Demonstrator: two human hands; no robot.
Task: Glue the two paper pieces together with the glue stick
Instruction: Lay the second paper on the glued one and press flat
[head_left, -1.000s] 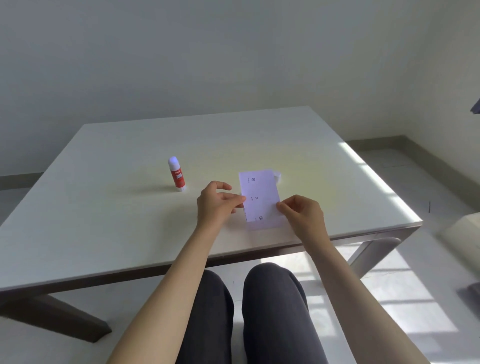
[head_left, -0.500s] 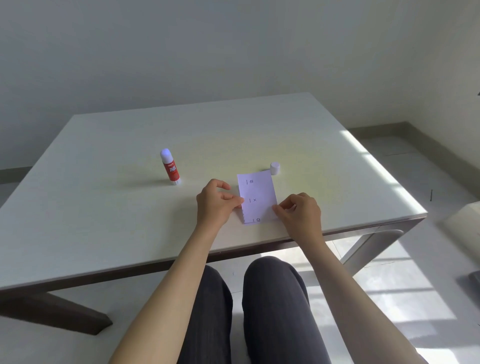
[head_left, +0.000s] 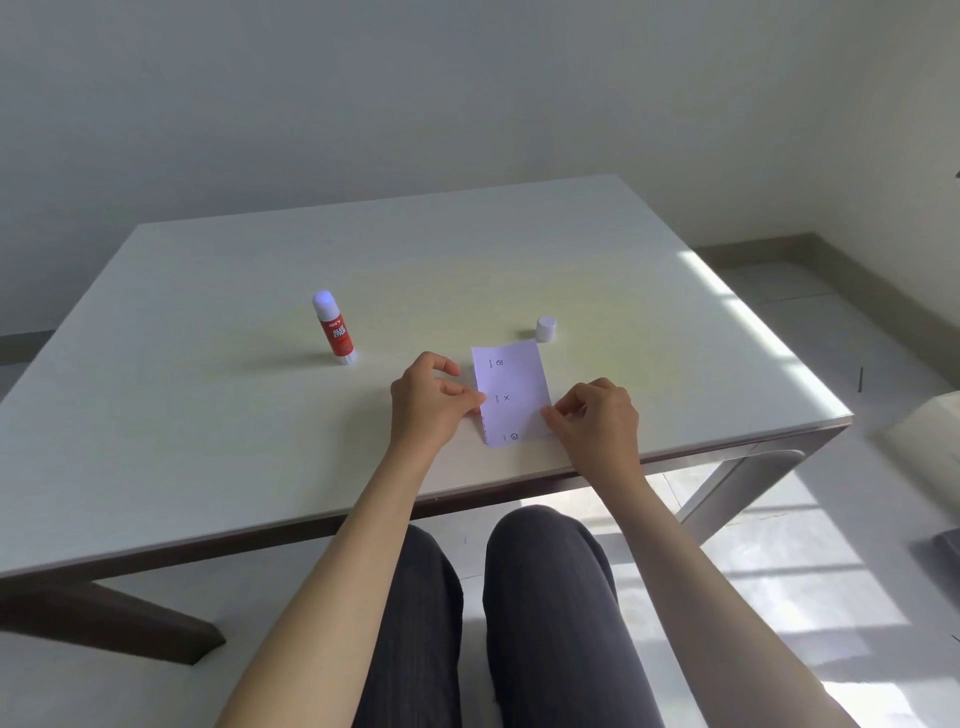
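- A small white rectangular paper slip (head_left: 511, 397) printed with small black marks, an X at its middle, lies flat on the pale white tabletop (head_left: 208, 415) near the front edge; whether a second piece sits under it cannot be told.
- The left hand (head_left: 428, 402) rests on the tabletop at the slip's left long edge, thumb and forefinger drawn together on that edge, the other fingers curled loosely above.
- The right hand (head_left: 597, 415) meets the slip at its right long edge near the lower corner, its fingertips (head_left: 551, 414) pinched against the paper.
- A red glue stick with white lettering (head_left: 333, 328) stands upright on the tabletop, well apart from the slip to the left and farther from the person; its top is uncapped and shows a rounded pale tip.
- A small white cylindrical cap (head_left: 546, 329) stands on the tabletop just beyond the slip's far right corner.
- Both bare forearms reach over the tabletop's front edge, above knees in dark grey trousers (head_left: 519, 623).
- A band of sunlight falls on the tabletop's right side.
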